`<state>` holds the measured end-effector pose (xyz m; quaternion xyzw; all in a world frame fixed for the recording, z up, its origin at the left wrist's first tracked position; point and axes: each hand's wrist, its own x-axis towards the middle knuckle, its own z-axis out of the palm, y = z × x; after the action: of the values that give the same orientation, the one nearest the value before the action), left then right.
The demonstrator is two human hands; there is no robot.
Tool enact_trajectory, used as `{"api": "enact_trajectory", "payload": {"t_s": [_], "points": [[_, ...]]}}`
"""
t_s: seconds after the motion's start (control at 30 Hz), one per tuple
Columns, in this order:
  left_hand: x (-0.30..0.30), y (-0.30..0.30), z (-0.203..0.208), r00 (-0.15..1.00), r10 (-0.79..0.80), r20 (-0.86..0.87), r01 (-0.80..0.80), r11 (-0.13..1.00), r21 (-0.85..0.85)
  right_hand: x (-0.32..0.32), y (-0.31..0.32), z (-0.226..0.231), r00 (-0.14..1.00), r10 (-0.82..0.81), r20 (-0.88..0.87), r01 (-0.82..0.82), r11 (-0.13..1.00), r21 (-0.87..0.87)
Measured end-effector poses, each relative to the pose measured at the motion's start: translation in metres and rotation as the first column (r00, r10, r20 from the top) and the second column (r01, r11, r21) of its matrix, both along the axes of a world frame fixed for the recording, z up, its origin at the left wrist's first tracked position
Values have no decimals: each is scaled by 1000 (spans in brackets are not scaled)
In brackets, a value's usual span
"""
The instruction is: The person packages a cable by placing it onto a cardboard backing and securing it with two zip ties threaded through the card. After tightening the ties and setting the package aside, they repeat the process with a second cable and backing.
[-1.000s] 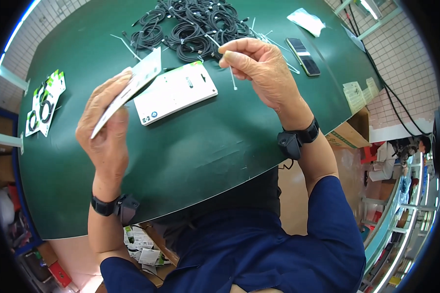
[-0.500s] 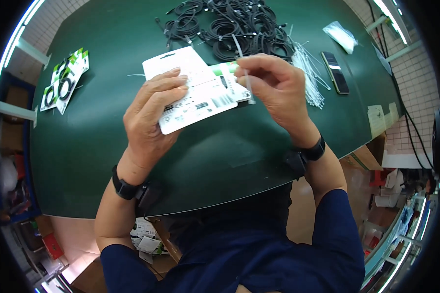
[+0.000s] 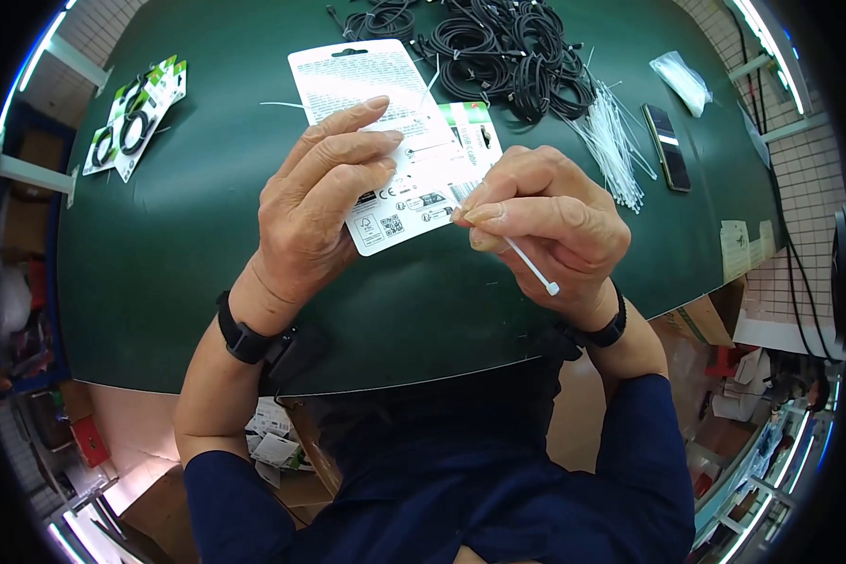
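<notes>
The right hand (image 3: 555,226), grip pinched on a thin plastic tie (image 3: 534,268), has moved to the lower right corner of the smooth white card (image 3: 362,85) the left hand (image 3: 312,202) clasps above the green surface (image 3: 179,282).

The right fingers (image 3: 540,217) hide part of the white cable tie (image 3: 531,264)

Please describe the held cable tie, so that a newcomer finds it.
Over the green table, find the right hand. It pinches a white cable tie, head pointing lower right. Unlike the bunch of ties lying beyond, this one is held.
</notes>
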<state>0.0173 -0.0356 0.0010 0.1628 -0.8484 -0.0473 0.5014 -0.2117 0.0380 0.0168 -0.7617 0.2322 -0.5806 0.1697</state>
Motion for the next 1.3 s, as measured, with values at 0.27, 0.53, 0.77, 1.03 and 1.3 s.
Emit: {"api": "enact_trajectory", "payload": {"t_s": [0.27, 0.53, 0.77, 1.03, 1.3], "points": [[2, -1, 1, 1000, 18, -8, -18, 1000, -6, 0, 0, 1, 999, -22, -33, 22, 1000, 2], [1, 1, 0, 1000, 9, 9, -9, 1000, -12, -1, 1, 1, 999, -18, -37, 20, 999, 50], [1, -1, 0, 1000, 12, 5, -12, 999, -31, -2, 2, 1, 1000, -11, -19, 12, 996, 87], [1, 2, 2, 1000, 12, 28, -11, 998, -59, 2, -2, -1, 998, -37, -46, 41, 995, 95], [0, 21, 19, 992, 102, 75, -84, 971, -222, 0, -8, 11, 981, -78, -177, 84, 996, 21]]}}
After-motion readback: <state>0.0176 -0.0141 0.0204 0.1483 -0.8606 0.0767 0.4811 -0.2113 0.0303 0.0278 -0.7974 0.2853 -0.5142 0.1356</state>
